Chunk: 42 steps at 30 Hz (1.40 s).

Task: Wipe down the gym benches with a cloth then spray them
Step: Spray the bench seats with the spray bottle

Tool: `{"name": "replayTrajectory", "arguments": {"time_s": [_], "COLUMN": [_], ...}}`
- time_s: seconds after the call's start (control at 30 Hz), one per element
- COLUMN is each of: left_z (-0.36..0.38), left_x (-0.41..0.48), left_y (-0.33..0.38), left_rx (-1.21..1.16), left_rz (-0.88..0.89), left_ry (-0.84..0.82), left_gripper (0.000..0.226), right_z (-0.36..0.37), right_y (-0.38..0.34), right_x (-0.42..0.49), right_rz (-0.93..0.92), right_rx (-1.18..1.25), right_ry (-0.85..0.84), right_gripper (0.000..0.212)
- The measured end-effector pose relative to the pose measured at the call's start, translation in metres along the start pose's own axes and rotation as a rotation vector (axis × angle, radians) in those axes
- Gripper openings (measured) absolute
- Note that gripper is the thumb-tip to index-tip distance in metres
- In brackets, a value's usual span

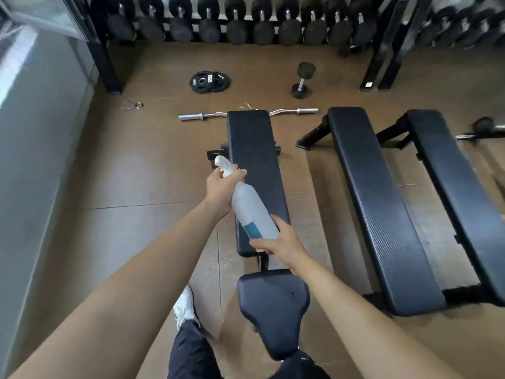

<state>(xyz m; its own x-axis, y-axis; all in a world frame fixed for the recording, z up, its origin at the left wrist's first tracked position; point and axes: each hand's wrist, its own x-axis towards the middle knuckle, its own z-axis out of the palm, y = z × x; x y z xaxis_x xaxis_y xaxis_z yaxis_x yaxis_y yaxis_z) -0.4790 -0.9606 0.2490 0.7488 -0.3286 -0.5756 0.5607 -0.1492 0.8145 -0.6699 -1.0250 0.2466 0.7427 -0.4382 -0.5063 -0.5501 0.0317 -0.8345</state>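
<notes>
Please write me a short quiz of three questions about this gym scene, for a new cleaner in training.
1. True or false: the left hand grips the spray bottle at its head.
2. What does the right hand hold? A) a cloth B) the bottle's base C) a dumbbell
3. Fill in: on the floor beyond the left bench lies a chrome ___.
Key: 1 true; 2 B; 3 curl bar.

Both my bare arms reach forward. My left hand curls round the head of the spray bottle; my right hand, nearer me, grips its base.
</notes>
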Motion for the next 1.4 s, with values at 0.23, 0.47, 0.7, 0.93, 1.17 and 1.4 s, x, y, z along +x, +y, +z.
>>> {"name": "replayTrajectory", "arguments": {"time_s": [0.23, 0.47, 0.7, 0.93, 1.17, 1.4], "left_z": [-0.076, -0.097, -0.080, -0.059, -0.029, -0.037], "left_x": [0.083, 0.130, 0.156, 0.205, 0.293, 0.349], "left_y": [0.064, 0.126, 0.170, 0.211, 0.257, 0.295], "left_rx": [-0.040, 0.044, 0.149, 0.194, 0.379, 0.299], "left_rz": [-0.050, -0.017, -0.057, 0.024, 0.009, 0.012], "left_ry": [-0.118, -0.221, -0.223, -0.293, -0.127, -0.291], "left_gripper": [0.041, 0.029, 0.032, 0.027, 0.014, 0.023], "right_z": [0.097, 0.143, 0.145, 0.143, 0.134, 0.133], "right_y": [-0.079, -0.140, -0.165, -0.189, -0.216, -0.245], "right_x": [0.051, 0.083, 0.117, 0.175, 0.270, 0.335], "right_rz": [0.071, 0.060, 0.037, 0.019, -0.003, -0.012], "right_rx": [0.001, 0.141, 0.158, 0.352, 0.382, 0.375], "right_ry": [0.124, 0.171, 0.260, 0.282, 0.293, 0.254], "right_gripper": [0.058, 0.055, 0.058, 0.043, 0.049, 0.061]}}
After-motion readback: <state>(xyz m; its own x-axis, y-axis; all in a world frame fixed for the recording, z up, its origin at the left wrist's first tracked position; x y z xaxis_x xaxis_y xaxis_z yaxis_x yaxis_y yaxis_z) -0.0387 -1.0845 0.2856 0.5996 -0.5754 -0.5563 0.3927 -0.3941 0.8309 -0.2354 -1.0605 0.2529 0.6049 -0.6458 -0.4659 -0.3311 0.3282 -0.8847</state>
